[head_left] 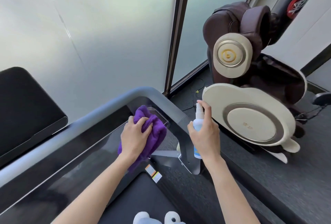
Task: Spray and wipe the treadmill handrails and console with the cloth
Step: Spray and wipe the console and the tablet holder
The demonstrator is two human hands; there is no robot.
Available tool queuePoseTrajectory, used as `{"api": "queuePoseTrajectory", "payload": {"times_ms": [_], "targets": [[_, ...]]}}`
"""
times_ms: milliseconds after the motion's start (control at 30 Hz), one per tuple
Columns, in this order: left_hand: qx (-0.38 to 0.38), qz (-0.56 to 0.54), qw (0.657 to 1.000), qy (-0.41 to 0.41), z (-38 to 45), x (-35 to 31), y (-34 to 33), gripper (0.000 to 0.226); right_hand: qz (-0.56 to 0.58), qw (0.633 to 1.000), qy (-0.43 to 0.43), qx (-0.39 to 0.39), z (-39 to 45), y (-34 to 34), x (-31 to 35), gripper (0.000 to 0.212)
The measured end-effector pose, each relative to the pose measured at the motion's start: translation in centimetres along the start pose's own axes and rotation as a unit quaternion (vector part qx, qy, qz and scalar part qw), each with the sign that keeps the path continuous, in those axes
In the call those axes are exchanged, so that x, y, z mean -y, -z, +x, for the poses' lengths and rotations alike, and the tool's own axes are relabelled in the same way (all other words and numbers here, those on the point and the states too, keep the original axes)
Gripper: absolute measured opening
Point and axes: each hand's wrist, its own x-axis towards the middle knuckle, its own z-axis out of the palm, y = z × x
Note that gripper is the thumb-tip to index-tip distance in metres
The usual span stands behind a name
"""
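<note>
My left hand (134, 137) presses a bunched purple cloth (155, 134) onto the right end of the treadmill's glossy black console (75, 154), beside a clear cup holder. The grey handrail (93, 111) curves round the console's far edge and bends down at the right corner. My right hand (206, 135) grips a small white spray bottle (198, 116) upright, just right of the handrail's upright post, with a finger raised near the nozzle.
A brown and cream massage chair (250, 116) stands close on the right. Frosted glass panels with a dark frame (176, 32) face me. A black screen (26, 109) sits at the left. The treadmill belt (143, 197) and fluffy slippers (155, 218) lie below.
</note>
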Motion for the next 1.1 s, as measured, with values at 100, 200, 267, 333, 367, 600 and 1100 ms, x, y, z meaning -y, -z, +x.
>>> {"api": "queuePoseTrajectory", "payload": {"times_ms": [100,200,267,333,367,600,1100], "targets": [[-0.080,-0.087,0.993,0.028,2.6,0.1,1.4,0.026,0.005,1.000,-0.005,-0.003,0.4,0.2,0.1,0.063],[-0.090,-0.082,0.992,0.027,7.1,-1.7,0.6,0.033,0.001,1.000,-0.018,-0.009,0.8,0.3,0.0,0.063],[-0.051,-0.022,0.998,0.039,9.4,-3.6,-1.4,0.041,-0.002,0.999,-0.031,-0.017,1.0,0.4,-0.4,0.062],[-0.029,0.030,0.997,0.061,10.6,-5.4,-3.5,0.048,-0.002,0.999,-0.038,-0.021,0.9,0.6,-1.1,0.062],[-0.028,0.042,0.997,0.066,10.9,-6.3,-4.3,0.049,-0.003,0.999,-0.039,-0.021,0.8,0.8,-1.5,0.062],[-0.029,0.068,0.996,0.040,8.4,-9.4,-6.6,0.036,-0.007,0.998,-0.051,-0.035,1.2,2.3,-2.7,0.062],[-0.045,-0.061,0.994,0.075,7.4,-8.7,-5.1,0.043,0.008,0.997,-0.051,-0.061,0.8,4.3,-3.9,0.061]]}}
